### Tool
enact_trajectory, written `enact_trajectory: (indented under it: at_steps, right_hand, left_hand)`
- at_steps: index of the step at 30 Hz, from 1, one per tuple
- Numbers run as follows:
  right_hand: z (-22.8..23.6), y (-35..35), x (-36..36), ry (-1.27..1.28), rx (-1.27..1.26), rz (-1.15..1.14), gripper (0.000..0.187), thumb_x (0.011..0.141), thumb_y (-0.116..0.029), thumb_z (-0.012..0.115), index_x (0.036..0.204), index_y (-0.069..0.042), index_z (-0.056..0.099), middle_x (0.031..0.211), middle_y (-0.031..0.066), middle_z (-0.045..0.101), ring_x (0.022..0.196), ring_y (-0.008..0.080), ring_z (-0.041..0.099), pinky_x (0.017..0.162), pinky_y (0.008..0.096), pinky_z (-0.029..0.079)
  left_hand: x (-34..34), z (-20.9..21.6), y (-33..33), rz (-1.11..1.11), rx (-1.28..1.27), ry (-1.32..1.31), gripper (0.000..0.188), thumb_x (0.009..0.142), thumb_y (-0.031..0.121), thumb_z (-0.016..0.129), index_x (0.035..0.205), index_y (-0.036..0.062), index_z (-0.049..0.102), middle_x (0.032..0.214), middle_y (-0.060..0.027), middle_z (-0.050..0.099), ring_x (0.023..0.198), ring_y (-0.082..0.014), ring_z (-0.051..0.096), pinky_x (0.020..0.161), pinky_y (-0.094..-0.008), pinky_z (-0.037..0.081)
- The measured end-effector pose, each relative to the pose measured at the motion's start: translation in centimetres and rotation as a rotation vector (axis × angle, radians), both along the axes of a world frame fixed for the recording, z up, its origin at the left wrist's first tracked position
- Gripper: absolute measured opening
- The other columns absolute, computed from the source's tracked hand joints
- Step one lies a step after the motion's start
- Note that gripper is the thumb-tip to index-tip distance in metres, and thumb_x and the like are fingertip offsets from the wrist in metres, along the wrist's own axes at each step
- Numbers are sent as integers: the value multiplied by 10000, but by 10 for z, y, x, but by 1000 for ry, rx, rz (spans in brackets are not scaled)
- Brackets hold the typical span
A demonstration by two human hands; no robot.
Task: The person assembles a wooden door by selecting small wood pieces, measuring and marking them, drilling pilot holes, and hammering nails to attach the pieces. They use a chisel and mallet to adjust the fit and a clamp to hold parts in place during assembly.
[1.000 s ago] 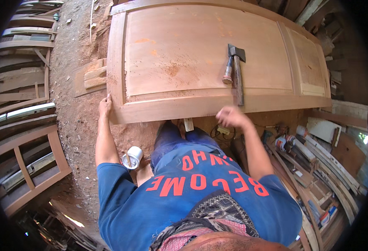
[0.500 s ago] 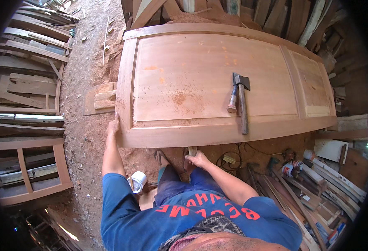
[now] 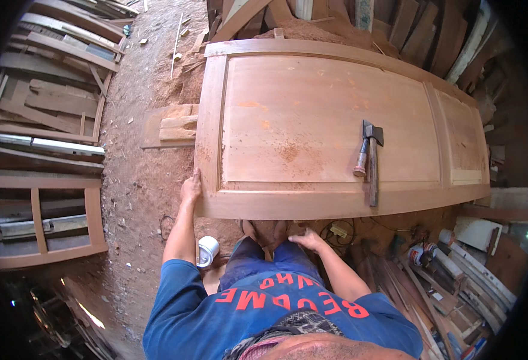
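Observation:
A large wooden door (image 3: 330,132) with framed panels lies flat in front of me. My left hand (image 3: 191,186) rests against its left edge near the close corner, fingers closed on the edge. My right hand (image 3: 306,239) is just below the near edge, over my right leg, with thumb and fingers apart and nothing visible in them. On the door's near right part lie a hatchet (image 3: 372,168) with a wooden handle and, beside it, a chisel (image 3: 361,157). Sawdust (image 3: 297,154) is scattered on the panel. A wooden stick end (image 3: 278,33) shows past the far edge.
A white bucket (image 3: 207,250) stands on the dirt floor by my left arm. Wooden frames (image 3: 42,258) and boards line the left side. A notched wood block (image 3: 178,128) lies beyond the door's left edge. Scrap timber (image 3: 456,282) and a cord (image 3: 339,231) are at right.
My right hand has let go of the pale wooden piece at the near edge. A stick end now shows past the far edge. The view has shifted; my left hand stays at the door.

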State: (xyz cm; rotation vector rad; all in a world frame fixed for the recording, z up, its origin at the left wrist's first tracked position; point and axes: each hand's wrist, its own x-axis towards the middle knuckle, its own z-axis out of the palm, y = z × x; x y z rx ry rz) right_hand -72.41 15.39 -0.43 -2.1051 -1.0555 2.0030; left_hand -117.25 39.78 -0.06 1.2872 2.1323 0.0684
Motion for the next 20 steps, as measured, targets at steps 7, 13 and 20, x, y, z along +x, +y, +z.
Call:
enact_trajectory:
  at_steps: [7,13,20]
  right_hand:
    - [44,-45,43,43,46,325,703,845,-339,815,1369,52,558,1103,203,737,1010,270,715,881,395,571]
    - [176,86,38,37,458,337,440,927,-231,746,1283,-9,610,1030,116,714,910,197,668,813,355,563]
    - [309,218,-18,133,1025,451,370,942,-168,737,1293,-80,658,1070,124,761,900,213,712,831,357,578]
  left_hand:
    - [13,48,-24,-27,417,122,587,959,545,624,1311,75,652,1339,-209,632,1270,-417,573,1100,-483,430]
    - [10,88,-191,277,445,-15,576,948,360,680,1345,-42,570,1364,-300,578,1309,-434,535,1116,-478,418]
    - [65,146,-360,57,-345,-561,915,956,688,556,1602,71,355,1581,-208,458,1477,-358,404,1233,-385,286]
